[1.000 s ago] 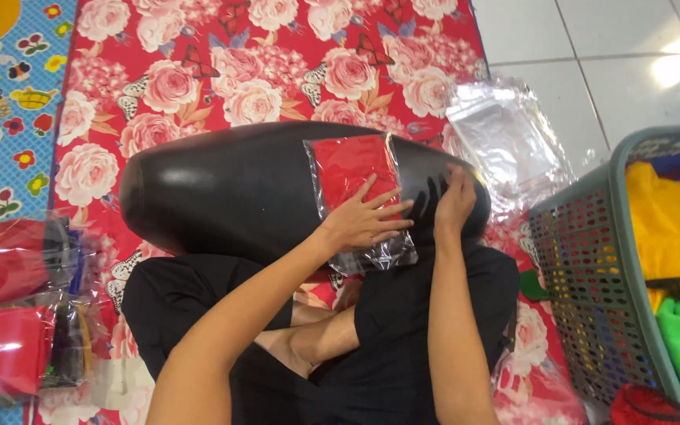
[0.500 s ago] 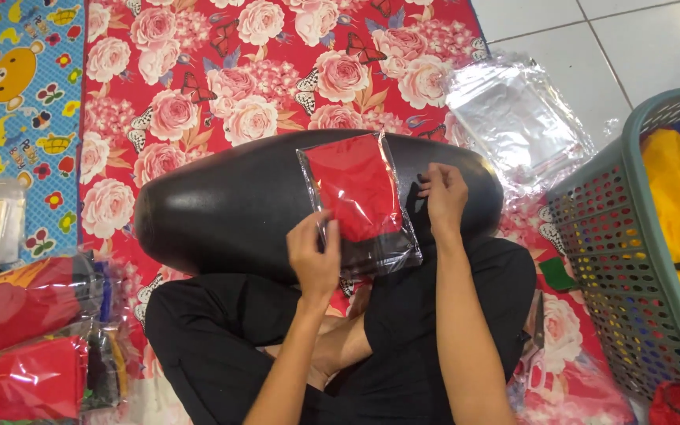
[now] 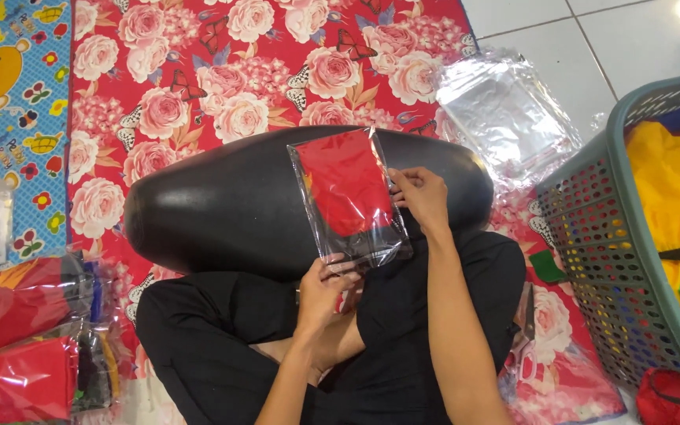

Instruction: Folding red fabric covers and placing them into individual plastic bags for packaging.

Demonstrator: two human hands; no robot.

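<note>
Head view, looking down on seated person w/ crossed legs in black trousers. Clear plastic bag w/ folded red cloth inside, black band at its lower end, lies flat on a black glossy cushion-like form resting across the lap. Left hand at bag's bottom edge, fingers curled closed, pinching the lower rim of the bag. Right hand at bag's right edge approx mid-height, fingertips closed on the side seam; thumb contact hidden, so full pinch cannot be told for certain. Bag sits tilted slightly, top toward upper left. Underneath all: red floral mat w/ roses and butterflies; blue cartoon-print mat at far left. Stack of empty clear bags upper right, partly on white tile floor. Grey-green perforated basket at right, w/ yellow and green cloth inside. Bottom left: pile of already bagged red items, near person's knee.
</note>
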